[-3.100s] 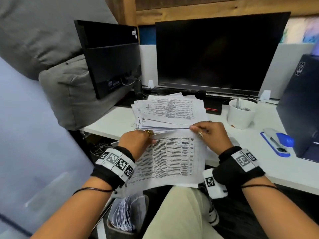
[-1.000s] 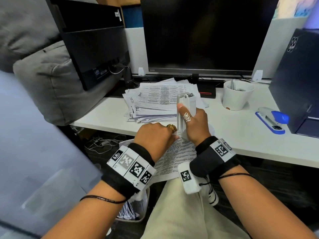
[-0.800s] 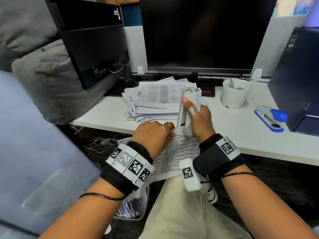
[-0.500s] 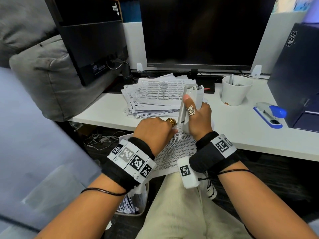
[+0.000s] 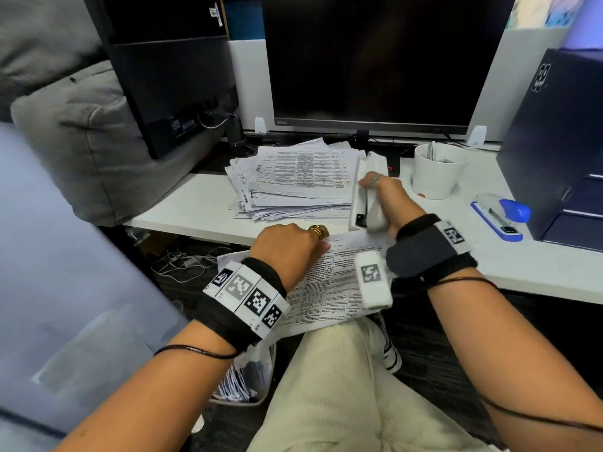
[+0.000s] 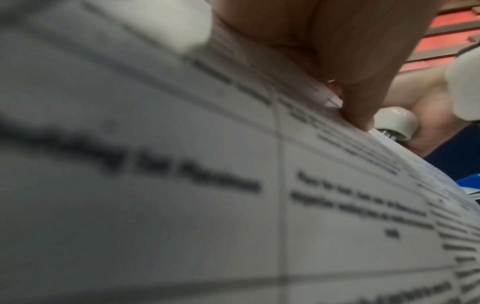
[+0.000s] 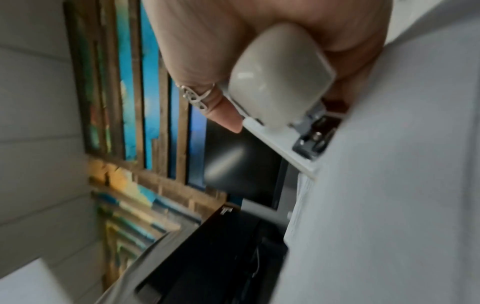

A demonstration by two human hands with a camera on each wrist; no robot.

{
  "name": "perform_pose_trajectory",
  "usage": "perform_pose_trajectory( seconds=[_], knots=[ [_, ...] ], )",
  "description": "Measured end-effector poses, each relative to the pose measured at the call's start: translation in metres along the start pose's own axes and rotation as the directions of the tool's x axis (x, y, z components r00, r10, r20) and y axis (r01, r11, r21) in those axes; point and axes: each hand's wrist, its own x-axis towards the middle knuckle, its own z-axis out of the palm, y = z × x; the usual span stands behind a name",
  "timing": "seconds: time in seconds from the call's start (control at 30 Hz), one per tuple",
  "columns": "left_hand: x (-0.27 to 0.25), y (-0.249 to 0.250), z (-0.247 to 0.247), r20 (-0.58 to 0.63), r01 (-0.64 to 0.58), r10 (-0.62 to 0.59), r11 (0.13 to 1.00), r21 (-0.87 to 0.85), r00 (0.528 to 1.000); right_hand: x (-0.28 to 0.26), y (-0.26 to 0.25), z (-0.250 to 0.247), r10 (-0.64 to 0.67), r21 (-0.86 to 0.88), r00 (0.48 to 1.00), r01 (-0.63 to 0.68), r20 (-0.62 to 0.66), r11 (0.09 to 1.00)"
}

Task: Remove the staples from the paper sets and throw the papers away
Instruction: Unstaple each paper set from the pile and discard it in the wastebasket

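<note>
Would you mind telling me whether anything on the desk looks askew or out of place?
The paper stack in front of the monitor is untidy: its sheets are fanned and skewed, corners jutting out at its left side. The blue stapler lies at an angle near the desk edge. Nothing looks spilled or damaged.

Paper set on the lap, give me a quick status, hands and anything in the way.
Left hand pinches the paper set by its top edge. Right hand grips the white stapler above that edge. Nothing blocks the corner.

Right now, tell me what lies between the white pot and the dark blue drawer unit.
In the head view, only bare white desk lies between white pot and dark blue drawer unit.
</note>
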Motion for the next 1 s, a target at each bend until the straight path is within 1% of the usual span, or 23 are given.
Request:
perform_pose_trajectory(
  seconds=[0.07, 0.1, 0.17, 0.23, 0.27, 0.33, 0.37, 0.4, 0.43, 0.5, 0.53, 0.57, 0.6, 0.67, 0.7, 0.73, 0.77, 0.8, 0.83, 0.87, 0.9, 0.97, 1.0],
  knots=[
    [0.000, 0.001, 0.001, -0.008, -0.017, 0.017, 1.000, -0.003, 1.000, 0.012, 0.002, -0.025, 0.130, 0.055, 0.991, -0.128, -0.038, 0.990],
    [0.000, 0.001, 0.000, -0.011, -0.026, 0.026, 1.000, 0.002, 1.000, 0.016, 0.003, -0.037, 0.155, 0.057, 0.987, -0.152, -0.046, 0.987],
    [0.000, 0.002, -0.001, -0.020, -0.038, 0.038, 0.999, 0.011, 0.999, 0.028, 0.007, -0.061, 0.153, -0.071, 0.983, -0.160, -0.104, 0.985],
    [0.000, 0.001, -0.002, -0.033, -0.036, 0.036, 0.999, 0.010, 0.999, 0.033, 0.014, -0.079, 0.094, -0.322, 0.970, -0.164, -0.223, 0.932],
    [0.000, 0.001, -0.003, -0.038, -0.029, 0.029, 1.000, 0.007, 0.999, 0.034, 0.018, -0.086, 0.039, -0.471, 0.966, -0.160, -0.257, 0.867],
    [-0.001, 0.002, -0.005, -0.036, -0.024, 0.024, 1.000, 0.006, 0.999, 0.032, 0.029, -0.093, -0.063, -0.725, 0.967, -0.140, -0.245, 0.675],
    [-0.002, 0.003, -0.006, -0.030, -0.024, 0.025, 1.000, 0.007, 0.999, 0.035, 0.035, -0.096, -0.098, -0.785, 0.971, -0.117, -0.220, 0.608],
    [-0.002, 0.004, -0.006, -0.028, -0.026, 0.026, 1.000, 0.007, 0.999, 0.033, 0.037, -0.095, -0.119, -0.811, 0.970, -0.108, -0.213, 0.575],
    [-0.001, 0.004, -0.006, -0.031, -0.028, 0.028, 1.000, 0.007, 0.999, 0.033, 0.037, -0.093, -0.119, -0.801, 0.965, -0.122, -0.234, 0.586],
    [0.000, 0.003, -0.004, -0.048, -0.033, 0.033, 0.999, 0.004, 0.998, 0.034, 0.035, -0.088, -0.113, -0.821, 0.960, -0.153, -0.255, 0.550],
    [0.000, 0.002, -0.003, -0.062, -0.035, 0.035, 0.999, 0.008, 0.997, 0.031, 0.032, -0.084, -0.102, -0.844, 0.963, -0.164, -0.249, 0.511],
    [0.000, 0.000, -0.003, -0.082, -0.036, 0.037, 0.999, 0.008, 0.996, 0.030, 0.029, -0.082, -0.141, -0.863, 0.961, -0.141, -0.236, 0.485],
    [0.001, -0.003, -0.003, -0.100, -0.038, 0.039, 0.999, 0.008, 0.994, 0.024, 0.023, -0.077, -0.233, -0.875, 0.953, -0.063, -0.196, 0.479],
    [0.001, -0.011, -0.005, -0.116, -0.026, 0.029, 0.999, 0.029, 0.993, 0.006, 0.011, -0.064, -0.461, -0.806, 0.887, 0.268, -0.007, 0.527],
    [0.001, -0.015, -0.006, -0.123, -0.014, 0.019, 0.999, 0.039, 0.992, -0.005, 0.005, -0.056, -0.528, -0.706, 0.839, 0.454, 0.133, 0.544],
    [0.001, -0.018, -0.007, -0.129, -0.002, 0.008, 0.999, 0.052, 0.992, -0.019, -0.001, -0.045, -0.533, -0.598, 0.799, 0.578, 0.277, 0.556],
    [0.001, -0.021, -0.005, -0.141, 0.006, 0.003, 0.998, 0.062, 0.990, -0.031, -0.004, -0.036, -0.504, -0.551, 0.753, 0.655, 0.423, 0.517],
    [0.002, -0.025, -0.002, -0.172, 0.007, 0.002, 0.999, 0.048, 0.985, -0.040, -0.004, -0.026, -0.467, -0.558, 0.705, 0.709, 0.534, 0.432],
    [0.002, -0.028, -0.001, -0.212, -0.013, 0.017, 1.000, 0.019, 0.977, -0.042, 0.000, -0.018, -0.445, -0.586, 0.670, 0.740, 0.594, 0.330],
    [0.001, -0.031, 0.000, -0.272, -0.065, 0.062, 0.998, -0.003, 0.960, -0.043, 0.005, -0.011, -0.448, -0.622, 0.656, 0.743, 0.607, 0.245],
    [0.001, -0.035, 0.003, -0.345, -0.121, 0.109, 0.993, -0.013, 0.932, -0.044, 0.009, -0.005, -0.492, -0.647, 0.640, 0.739, 0.590, 0.186],
    [-0.001, -0.040, 0.011, -0.494, -0.189, 0.164, 0.982, -0.001, 0.854, -0.046, 0.017, 0.003, -0.632, -0.616, 0.557, 0.773, 0.539, 0.156],
    [-0.003, -0.042, 0.013, -0.540, -0.193, 0.148, 0.981, -0.027, 0.828, -0.048, 0.020, 0.006, -0.695, -0.578, 0.501, 0.802, 0.516, 0.149]
  ],
)
